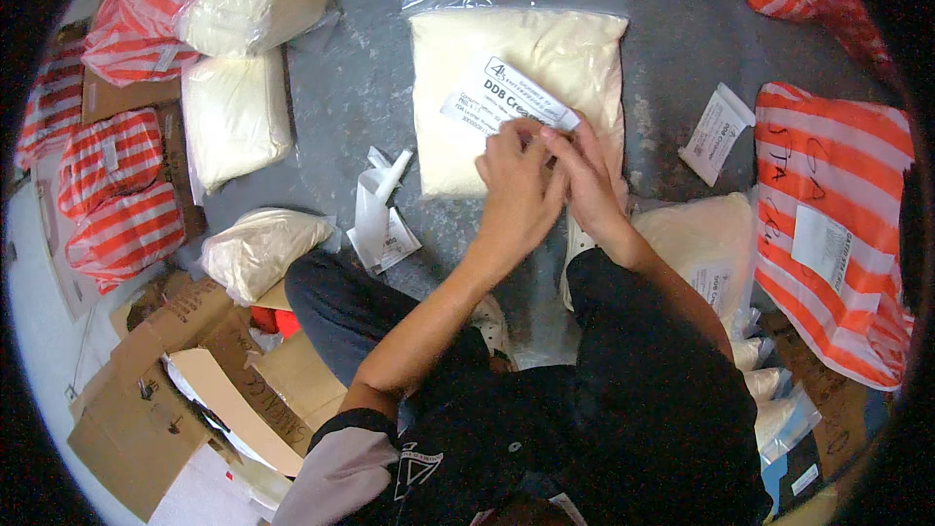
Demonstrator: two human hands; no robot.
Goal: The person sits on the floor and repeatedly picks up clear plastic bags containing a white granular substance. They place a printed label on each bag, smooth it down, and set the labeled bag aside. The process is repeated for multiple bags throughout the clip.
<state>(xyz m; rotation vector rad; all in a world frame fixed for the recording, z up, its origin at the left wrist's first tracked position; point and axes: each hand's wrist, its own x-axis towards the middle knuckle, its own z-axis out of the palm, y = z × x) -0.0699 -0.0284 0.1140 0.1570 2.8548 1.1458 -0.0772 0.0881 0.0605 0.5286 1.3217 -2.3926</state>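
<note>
Straight ahead on the grey floor lies a large clear plastic bag (453,51) filled with pale cream-coloured powder, its flat top strip pointing away from me. Over its middle is a white printed label (515,91), tilted, with its far edge curled. My left hand (518,186) and my right hand (588,168) meet at the label's lower right end, fingertips pinching it. The fingers hide that end, and I cannot tell whether any of the label touches the bag.
Crumpled label paper (380,212) lies left, a loose label (716,135) right. Powder bags (234,117) and striped red-white bags (120,161) line the left side. A larger striped bag (829,234) is at right, beside another powder bag (687,234). An opened cardboard box (161,394) stands lower left.
</note>
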